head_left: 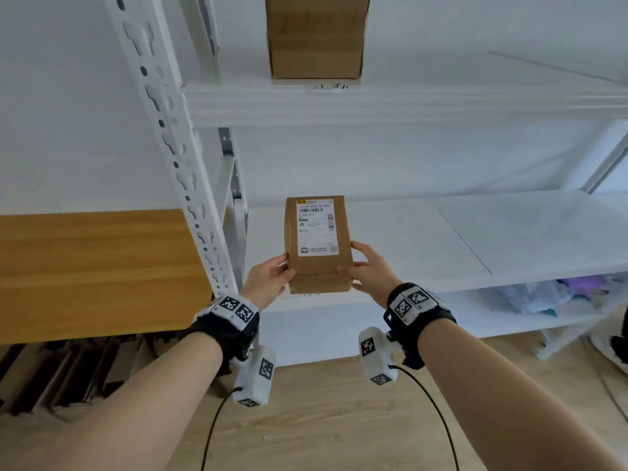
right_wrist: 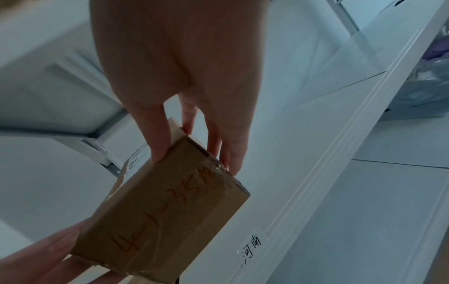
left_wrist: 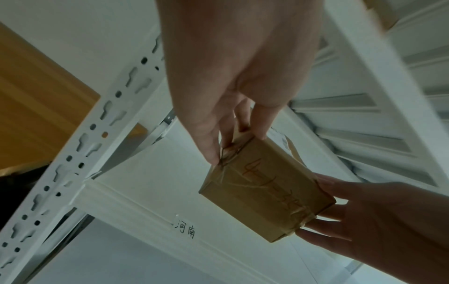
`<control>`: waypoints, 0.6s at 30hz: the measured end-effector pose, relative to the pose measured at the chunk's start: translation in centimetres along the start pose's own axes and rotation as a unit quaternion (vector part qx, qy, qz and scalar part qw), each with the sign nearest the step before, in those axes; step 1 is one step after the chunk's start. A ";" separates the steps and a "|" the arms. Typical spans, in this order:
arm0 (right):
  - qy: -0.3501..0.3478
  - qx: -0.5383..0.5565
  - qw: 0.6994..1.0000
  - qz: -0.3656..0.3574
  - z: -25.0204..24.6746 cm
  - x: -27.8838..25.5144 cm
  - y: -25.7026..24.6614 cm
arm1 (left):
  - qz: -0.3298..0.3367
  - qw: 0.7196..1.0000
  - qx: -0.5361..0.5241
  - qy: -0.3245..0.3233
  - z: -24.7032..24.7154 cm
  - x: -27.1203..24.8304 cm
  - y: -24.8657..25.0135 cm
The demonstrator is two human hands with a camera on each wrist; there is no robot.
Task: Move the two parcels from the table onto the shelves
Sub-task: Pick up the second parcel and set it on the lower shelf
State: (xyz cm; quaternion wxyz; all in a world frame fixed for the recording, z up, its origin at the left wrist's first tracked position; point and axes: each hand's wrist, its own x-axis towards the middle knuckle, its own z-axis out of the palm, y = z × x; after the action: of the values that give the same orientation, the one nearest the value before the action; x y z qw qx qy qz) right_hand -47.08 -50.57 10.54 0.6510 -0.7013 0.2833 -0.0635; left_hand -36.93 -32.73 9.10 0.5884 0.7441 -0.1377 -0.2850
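A brown cardboard parcel (head_left: 317,243) with a white shipping label on top lies lengthwise over the front edge of the middle shelf (head_left: 441,239). My left hand (head_left: 278,273) grips its near left side and my right hand (head_left: 353,266) grips its near right side, thumbs on top. From the left wrist view, the parcel (left_wrist: 264,190) shows red handwriting on its taped underside, with my left hand (left_wrist: 238,76) and right hand (left_wrist: 364,211) at opposite ends. Whether it touches the shelf I cannot tell. A second brown parcel (head_left: 316,39) stands on the upper shelf (head_left: 407,103).
A white perforated upright post (head_left: 176,147) stands just left of my hands. Beyond the post is a wooden table top (head_left: 85,273). Plastic bags (head_left: 543,294) lie on the lower shelf at the right. A small handwritten tag (left_wrist: 185,228) sticks to the shelf's front edge.
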 end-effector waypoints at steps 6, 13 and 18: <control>-0.030 0.007 0.999 0.030 -0.2 7.6 0.1 | -0.040 0.999 -0.020 0.026 0.2 7.4 -0.7; -0.051 -0.001 0.996 0.072 1.1 13.9 1.0 | -0.087 0.994 -0.040 0.053 -0.4 12.8 -2.3; -0.052 -0.012 0.994 0.096 1.8 16.7 2.7 | -0.121 0.991 -0.029 0.038 -0.5 15.3 -3.8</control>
State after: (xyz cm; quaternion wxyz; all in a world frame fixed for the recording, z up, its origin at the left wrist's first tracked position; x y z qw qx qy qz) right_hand -33.20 -57.02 3.09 0.6594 -0.6809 0.3162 0.0393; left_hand -24.88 -39.62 1.57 0.5759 0.7479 -0.0159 -0.3297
